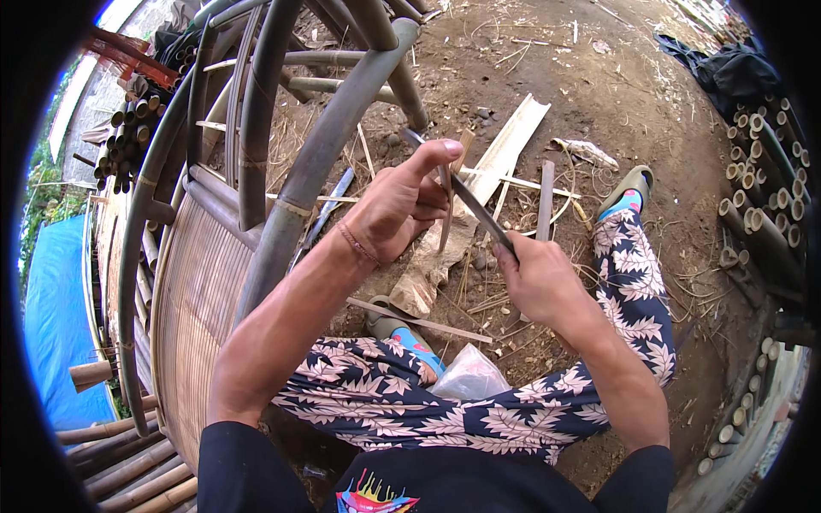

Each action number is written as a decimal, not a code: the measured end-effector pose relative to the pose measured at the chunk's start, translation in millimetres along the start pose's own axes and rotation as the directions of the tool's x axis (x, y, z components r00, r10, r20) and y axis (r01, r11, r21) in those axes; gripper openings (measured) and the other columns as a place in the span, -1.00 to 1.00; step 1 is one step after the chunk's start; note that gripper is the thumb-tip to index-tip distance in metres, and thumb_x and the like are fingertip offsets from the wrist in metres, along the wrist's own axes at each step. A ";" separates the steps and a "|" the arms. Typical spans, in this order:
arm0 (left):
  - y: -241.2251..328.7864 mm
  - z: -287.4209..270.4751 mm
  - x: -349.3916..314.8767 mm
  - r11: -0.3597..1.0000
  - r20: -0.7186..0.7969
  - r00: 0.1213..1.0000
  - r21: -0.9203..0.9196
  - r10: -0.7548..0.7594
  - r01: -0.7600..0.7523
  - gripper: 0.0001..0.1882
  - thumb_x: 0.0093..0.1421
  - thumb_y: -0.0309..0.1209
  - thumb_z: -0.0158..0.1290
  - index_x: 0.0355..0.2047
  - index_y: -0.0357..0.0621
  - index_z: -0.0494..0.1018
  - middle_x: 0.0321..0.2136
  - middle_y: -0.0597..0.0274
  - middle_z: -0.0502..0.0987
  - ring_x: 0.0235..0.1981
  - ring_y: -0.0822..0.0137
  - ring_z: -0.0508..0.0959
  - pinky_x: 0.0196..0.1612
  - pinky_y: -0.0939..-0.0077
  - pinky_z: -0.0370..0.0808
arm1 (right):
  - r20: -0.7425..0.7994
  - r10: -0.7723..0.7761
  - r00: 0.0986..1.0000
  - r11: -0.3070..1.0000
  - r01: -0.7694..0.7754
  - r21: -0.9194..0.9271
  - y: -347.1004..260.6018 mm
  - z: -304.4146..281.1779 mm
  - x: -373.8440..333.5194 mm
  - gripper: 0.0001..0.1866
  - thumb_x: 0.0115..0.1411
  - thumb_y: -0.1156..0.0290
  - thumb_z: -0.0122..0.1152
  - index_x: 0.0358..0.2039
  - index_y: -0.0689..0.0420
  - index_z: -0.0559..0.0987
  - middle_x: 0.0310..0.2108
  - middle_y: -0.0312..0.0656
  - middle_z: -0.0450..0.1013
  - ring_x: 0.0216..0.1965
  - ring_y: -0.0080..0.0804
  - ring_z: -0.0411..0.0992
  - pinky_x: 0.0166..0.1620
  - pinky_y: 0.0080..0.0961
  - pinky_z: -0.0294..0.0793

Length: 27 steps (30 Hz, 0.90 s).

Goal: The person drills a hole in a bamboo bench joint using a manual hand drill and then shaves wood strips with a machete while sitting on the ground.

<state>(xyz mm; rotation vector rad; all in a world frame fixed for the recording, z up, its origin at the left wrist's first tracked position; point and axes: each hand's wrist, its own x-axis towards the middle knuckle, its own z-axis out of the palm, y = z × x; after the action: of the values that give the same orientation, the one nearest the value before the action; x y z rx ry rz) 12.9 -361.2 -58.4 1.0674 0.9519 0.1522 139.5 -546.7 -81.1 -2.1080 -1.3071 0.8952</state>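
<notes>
My right hand is wrapped round the handle end of a long knife. The dark narrow blade slants up and left, passing by the thumb of my left hand. Between the curled fingers and raised thumb of that left hand sits a thin bamboo strip, which the blade crosses. Part of the strip is hidden by my fingers. Beyond my hands, on the ground, lies a pale split length of wood or bamboo, with a rough light chunk at its near end.
Close on my left stands a bamboo chair with a slatted seat. Bamboo poles are stacked at the right. A flat strip and a clear plastic bag lie near my feet. Shavings litter the dirt; a blue tarp is far left.
</notes>
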 end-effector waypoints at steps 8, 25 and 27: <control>-20.9 -19.7 -55.4 0.997 -0.047 0.997 0.055 0.057 -0.054 -0.40 0.19 0.11 0.11 -0.19 -0.29 0.49 -0.24 -0.10 0.59 -0.10 0.11 0.58 0.13 0.20 0.41 | 0.160 0.191 0.969 0.981 -0.181 -0.073 129.3 158.5 -9.3 -0.68 0.34 0.23 -0.02 -0.27 0.26 0.52 -0.43 0.28 0.52 -0.31 0.32 0.51 -0.19 0.12 0.51; -113.5 -18.6 -122.5 0.820 -0.093 0.845 0.318 0.526 -0.476 -0.17 0.23 0.39 -0.22 -0.69 -0.23 0.32 -0.55 0.02 0.45 -0.51 0.24 0.48 -0.36 0.41 0.46 | -0.121 -0.380 0.917 0.917 0.390 0.080 -26.9 70.2 -55.3 -0.80 0.12 0.50 0.27 -0.23 0.21 0.50 -0.55 -0.14 0.40 -0.54 -0.13 0.50 -0.50 -0.30 0.52; -111.9 -14.3 -121.4 0.806 -0.083 0.833 0.323 0.547 -0.496 -0.16 0.21 0.40 -0.20 -0.66 -0.25 0.33 -0.51 -0.02 0.45 -0.52 0.29 0.47 -0.37 0.45 0.44 | -0.102 -0.351 0.931 0.930 0.360 0.080 -17.2 75.7 -54.0 -0.74 0.06 0.48 0.31 -0.22 0.22 0.50 -0.54 -0.16 0.40 -0.54 -0.18 0.49 -0.50 -0.32 0.52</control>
<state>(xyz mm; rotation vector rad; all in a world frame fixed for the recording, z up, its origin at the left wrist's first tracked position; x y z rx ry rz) -107.6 -473.4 -78.2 1.6012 0.8235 0.5884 55.4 -583.2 -104.3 -1.7372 -1.5050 0.6885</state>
